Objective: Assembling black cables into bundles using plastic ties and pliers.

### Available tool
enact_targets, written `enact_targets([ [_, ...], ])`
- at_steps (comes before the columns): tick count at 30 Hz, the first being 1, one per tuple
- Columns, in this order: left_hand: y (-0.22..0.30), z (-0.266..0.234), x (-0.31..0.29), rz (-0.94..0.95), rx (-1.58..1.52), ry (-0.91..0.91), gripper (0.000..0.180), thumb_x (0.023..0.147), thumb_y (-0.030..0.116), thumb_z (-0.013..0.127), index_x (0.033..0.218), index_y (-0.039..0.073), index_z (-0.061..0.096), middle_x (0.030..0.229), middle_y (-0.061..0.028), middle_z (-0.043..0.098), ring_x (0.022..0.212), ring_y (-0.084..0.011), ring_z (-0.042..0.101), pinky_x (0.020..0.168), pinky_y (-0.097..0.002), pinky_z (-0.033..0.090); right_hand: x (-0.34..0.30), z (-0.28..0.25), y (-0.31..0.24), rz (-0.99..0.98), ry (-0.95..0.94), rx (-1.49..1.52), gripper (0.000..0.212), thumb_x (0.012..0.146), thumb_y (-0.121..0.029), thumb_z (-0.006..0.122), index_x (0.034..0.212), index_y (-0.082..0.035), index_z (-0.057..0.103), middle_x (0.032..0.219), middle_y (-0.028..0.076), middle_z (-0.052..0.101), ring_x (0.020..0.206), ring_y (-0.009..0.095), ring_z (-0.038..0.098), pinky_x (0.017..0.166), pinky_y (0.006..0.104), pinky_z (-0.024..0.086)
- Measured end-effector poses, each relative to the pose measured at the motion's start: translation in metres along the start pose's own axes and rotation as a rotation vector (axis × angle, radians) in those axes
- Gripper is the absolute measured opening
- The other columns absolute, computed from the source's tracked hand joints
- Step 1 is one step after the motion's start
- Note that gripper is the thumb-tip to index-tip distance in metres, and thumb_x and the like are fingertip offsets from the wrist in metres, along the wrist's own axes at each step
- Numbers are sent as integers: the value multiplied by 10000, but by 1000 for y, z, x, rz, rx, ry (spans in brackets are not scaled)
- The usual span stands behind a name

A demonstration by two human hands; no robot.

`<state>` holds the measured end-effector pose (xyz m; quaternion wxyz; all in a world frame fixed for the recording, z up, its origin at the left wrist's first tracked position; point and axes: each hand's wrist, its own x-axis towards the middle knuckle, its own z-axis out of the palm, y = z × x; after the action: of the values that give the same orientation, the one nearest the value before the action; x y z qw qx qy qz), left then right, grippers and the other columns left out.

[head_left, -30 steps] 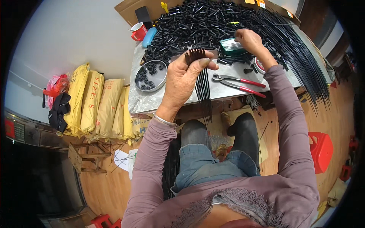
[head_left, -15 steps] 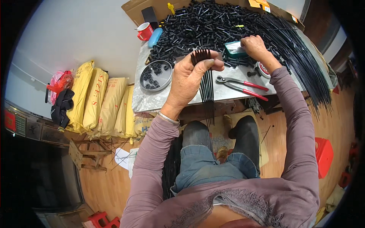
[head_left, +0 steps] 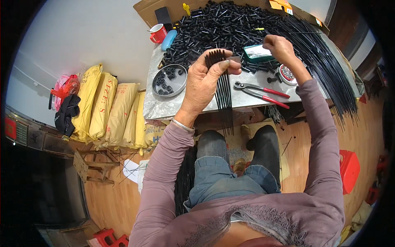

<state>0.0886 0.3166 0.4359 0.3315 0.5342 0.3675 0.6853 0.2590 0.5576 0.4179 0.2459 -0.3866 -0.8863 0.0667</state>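
One bundle of thin black rods [head_left: 224, 96] stands in our left hand [head_left: 205, 80], fingers wrapped tight about it, the capped tops fanned above the thumb and the shafts hanging past the edge of the steel-topped table [head_left: 164, 108]. Red-handled pliers [head_left: 263, 94] lie just beside it. Farther out, our right hand [head_left: 279, 48] rests narrow, fingertips pinched over a small green box [head_left: 257, 53]; whether it holds anything we cannot tell. We judge the work far from done: a large heap of black caps [head_left: 222, 24] and a sheaf of loose rods [head_left: 329, 70] remain. Yellow sacks [head_left: 103, 107] lean left of the table, and yellow tags [head_left: 279, 5] sit at the far edge.
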Motion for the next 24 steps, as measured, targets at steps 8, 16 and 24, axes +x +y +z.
enact_targets([
  [8, 2, 3, 2, -37, 2, 11, 220, 964, 105, 510, 1148, -11, 540, 941, -141, 682, 878, -236, 683, 837, -346, 551, -70, -59, -99, -533, 141, 472, 106, 829, -105, 664, 872, -12, 637, 797, 33, 599, 696, 113, 556, 631, 261, 454],
  [16, 0, 8, 2, -19, -17, 13, 215, 952, 132, 546, 1111, -12, 568, 918, -103, 685, 849, -189, 680, 802, -318, 558, -75, -60, -112, -579, 242, 436, 149, 800, -22, 666, 949, -29, 673, 770, 39, 584, 652, 119, 547, 579, 245, 447],
  [24, -2, 6, 2, -2, 11, -37, 213, 958, 114, 527, 1139, 1, 543, 922, -133, 680, 866, -225, 679, 825, -346, 549, -71, -60, -114, -626, 269, 426, 142, 802, -25, 673, 943, -29, 676, 752, 33, 583, 630, 113, 545, 551, 240, 437],
])
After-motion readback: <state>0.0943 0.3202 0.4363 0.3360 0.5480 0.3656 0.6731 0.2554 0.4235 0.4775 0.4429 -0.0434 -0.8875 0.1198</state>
